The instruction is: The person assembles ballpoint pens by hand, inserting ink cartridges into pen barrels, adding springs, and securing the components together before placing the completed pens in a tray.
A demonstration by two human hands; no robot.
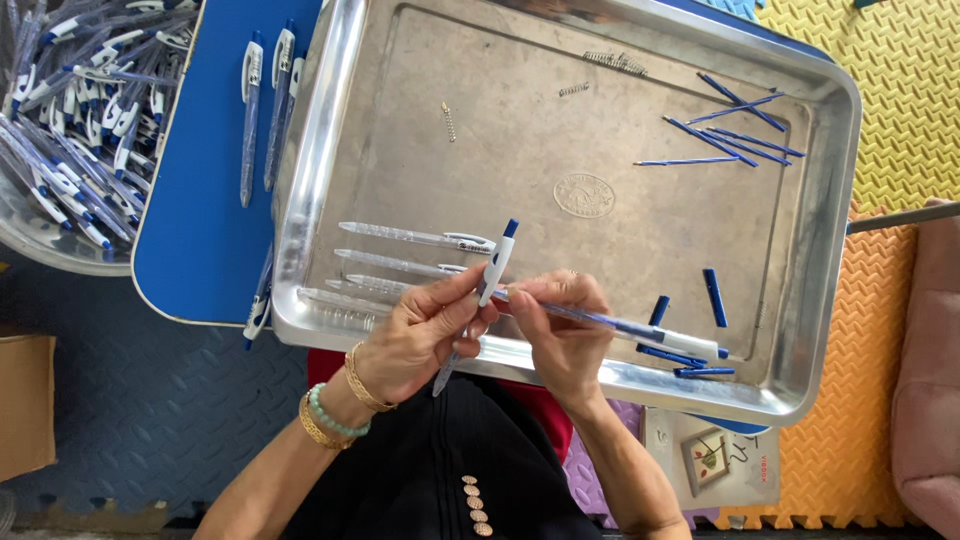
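Observation:
My left hand (425, 335) grips an assembled pen (490, 280) with a white clip and blue push button, held upright-tilted over the near edge of a metal tray (330, 130). My right hand (560, 330) pinches a second clear pen (620, 325) with a blue refill inside, lying crosswise and pointing right. Several clear pen barrels (410, 237) lie on the tray just left of my hands. Both hands touch each other at the fingertips.
Several blue refills (735, 135) lie at the tray's far right, small springs (615, 62) near its far edge, blue caps (713, 297) near the right. Two finished pens (265, 110) rest on the blue table (200, 220). A bowl of pens (70, 110) stands left.

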